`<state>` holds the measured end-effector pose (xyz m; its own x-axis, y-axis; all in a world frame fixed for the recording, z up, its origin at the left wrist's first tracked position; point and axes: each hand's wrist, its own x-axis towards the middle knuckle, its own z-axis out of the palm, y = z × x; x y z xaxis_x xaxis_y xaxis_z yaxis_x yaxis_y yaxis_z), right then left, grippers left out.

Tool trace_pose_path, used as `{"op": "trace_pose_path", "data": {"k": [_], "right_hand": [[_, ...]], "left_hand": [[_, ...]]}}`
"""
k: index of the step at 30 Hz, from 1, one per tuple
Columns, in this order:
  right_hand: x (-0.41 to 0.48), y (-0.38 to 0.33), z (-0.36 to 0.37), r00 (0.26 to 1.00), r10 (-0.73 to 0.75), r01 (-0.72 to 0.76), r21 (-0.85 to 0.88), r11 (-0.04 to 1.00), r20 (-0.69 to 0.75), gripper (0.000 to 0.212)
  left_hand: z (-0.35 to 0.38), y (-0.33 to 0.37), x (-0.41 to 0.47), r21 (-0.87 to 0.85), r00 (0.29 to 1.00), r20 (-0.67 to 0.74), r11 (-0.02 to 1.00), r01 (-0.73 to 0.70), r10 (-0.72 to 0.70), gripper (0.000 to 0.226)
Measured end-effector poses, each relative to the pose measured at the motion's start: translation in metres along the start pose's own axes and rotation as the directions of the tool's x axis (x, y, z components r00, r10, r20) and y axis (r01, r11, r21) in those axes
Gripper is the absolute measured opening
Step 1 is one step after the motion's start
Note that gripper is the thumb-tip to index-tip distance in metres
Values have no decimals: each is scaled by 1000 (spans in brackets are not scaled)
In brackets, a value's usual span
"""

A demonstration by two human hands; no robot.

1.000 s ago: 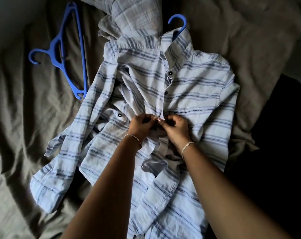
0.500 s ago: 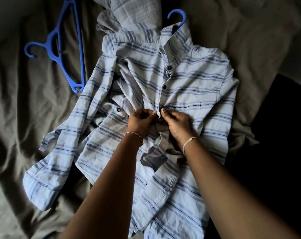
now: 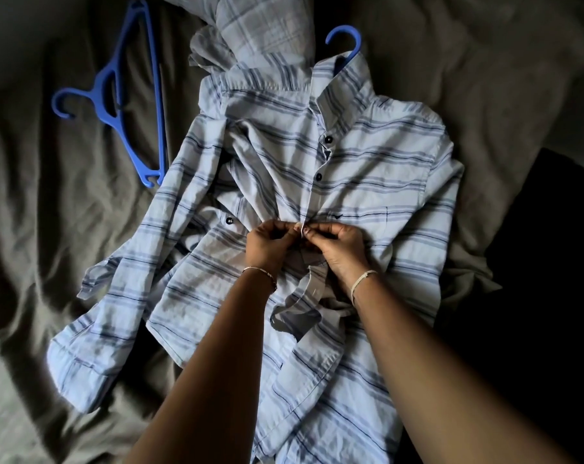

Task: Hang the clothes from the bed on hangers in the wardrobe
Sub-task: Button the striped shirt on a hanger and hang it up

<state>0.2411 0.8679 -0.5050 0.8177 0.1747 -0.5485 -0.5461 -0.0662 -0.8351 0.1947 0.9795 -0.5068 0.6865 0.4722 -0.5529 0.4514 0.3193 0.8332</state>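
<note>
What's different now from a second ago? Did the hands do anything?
Hardly anything moved. The left hand and right hand still pinch the front edges of the striped shirt at the same spot, below the two dark buttons. The shirt, the hanger in its collar and the spare hanger on the bed lie as before.

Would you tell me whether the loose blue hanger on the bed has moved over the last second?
No. The loose blue hanger lies as before, its lower end beside the sleeve of the striped shirt; only the view shifted.

Hanger (image 3: pixel 100 97) L of shirt (image 3: pixel 367 182), maybe touching
</note>
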Motion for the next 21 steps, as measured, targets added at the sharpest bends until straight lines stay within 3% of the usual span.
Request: {"op": "trace_pose_path", "data": {"k": [7,16,21], "right_hand": [[-6,-7,0,998,62,-62,15,998,4,8],[-3,-6,-2,993,111,-110,-22,994,45,14],[-8,-8,-5,993,91,-93,30,995,78,10]], "left_hand": [[7,6,-16,66,988,-150,997,43,-32,13],[15,10,-22,-49,979,-162,992,114,-121,5],[19,9,-23,5,972,-211,994,110,-107,7]]}}
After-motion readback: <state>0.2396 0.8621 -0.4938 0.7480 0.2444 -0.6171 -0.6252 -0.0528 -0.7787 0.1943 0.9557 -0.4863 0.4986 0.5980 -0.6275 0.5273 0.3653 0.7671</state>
